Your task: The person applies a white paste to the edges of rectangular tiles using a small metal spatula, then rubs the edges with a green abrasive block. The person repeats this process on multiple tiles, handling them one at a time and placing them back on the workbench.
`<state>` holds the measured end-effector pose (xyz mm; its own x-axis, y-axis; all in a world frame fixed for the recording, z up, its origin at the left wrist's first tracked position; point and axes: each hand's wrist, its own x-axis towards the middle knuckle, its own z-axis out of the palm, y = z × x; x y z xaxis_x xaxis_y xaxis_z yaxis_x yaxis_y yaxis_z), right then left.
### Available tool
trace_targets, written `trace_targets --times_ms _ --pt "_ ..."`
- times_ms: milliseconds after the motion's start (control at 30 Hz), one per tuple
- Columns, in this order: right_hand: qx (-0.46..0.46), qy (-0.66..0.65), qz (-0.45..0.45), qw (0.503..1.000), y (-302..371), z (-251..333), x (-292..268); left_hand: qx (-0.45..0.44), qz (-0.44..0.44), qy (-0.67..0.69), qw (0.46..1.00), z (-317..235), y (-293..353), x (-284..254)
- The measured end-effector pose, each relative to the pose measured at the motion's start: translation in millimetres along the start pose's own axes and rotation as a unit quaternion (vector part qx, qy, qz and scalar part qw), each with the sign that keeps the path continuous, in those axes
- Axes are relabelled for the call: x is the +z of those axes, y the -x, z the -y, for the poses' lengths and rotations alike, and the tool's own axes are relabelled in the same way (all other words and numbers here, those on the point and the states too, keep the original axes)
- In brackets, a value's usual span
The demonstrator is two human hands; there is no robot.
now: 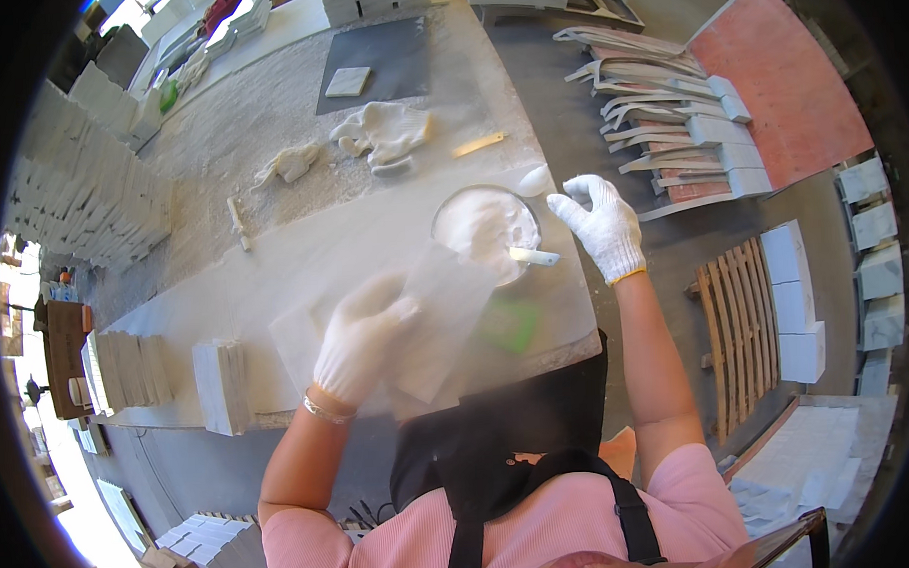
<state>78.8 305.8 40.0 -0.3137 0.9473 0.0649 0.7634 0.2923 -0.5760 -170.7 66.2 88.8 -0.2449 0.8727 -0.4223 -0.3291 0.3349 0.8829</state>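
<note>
My left hand (361, 337), in a white glove, is smeared by motion over the near part of the table. Its thumb and fingers close on a pale flat piece (441, 315), too blurred to tell what it is made of. My right hand (603, 224), also gloved, is raised at the table's right edge with fingers curved apart and nothing visible between them. Beside its fingertips lies a small white rounded thing (534, 181). A round bowl of white powder (482, 218) stands between the hands, with a pale-handled tool (535, 256) in it. A green patch (508, 324) shows hazily nearby.
On the dusty table (273, 240) lie white gloves (389, 134), a yellow strip (480, 144) and a dark sheet (397, 66) bearing a white tile (348, 82). Stacked tiles (221, 382) line its left side. A wooden pallet (739, 334) stands right.
</note>
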Motion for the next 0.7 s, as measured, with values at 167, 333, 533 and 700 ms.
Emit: trace_targets --times_ms 167,333,533,700 --pt "0.005 -0.07 0.08 0.994 -47.3 -38.7 36.7 0.001 0.008 0.011 1.0 2.9 -0.6 -2.8" --pt "0.009 -0.162 0.067 0.985 -64.9 -46.2 73.4 0.002 0.017 0.003 1.0 4.4 -0.1 -5.4" --pt "-0.061 -0.349 0.124 0.927 -27.4 -8.6 1.1 0.007 0.033 -0.002 0.999 -0.8 0.6 -3.1" --pt "-0.066 -0.37 0.211 0.902 24.2 37.3 -54.3 0.022 0.04 -0.007 0.999 -3.0 1.7 -1.4"
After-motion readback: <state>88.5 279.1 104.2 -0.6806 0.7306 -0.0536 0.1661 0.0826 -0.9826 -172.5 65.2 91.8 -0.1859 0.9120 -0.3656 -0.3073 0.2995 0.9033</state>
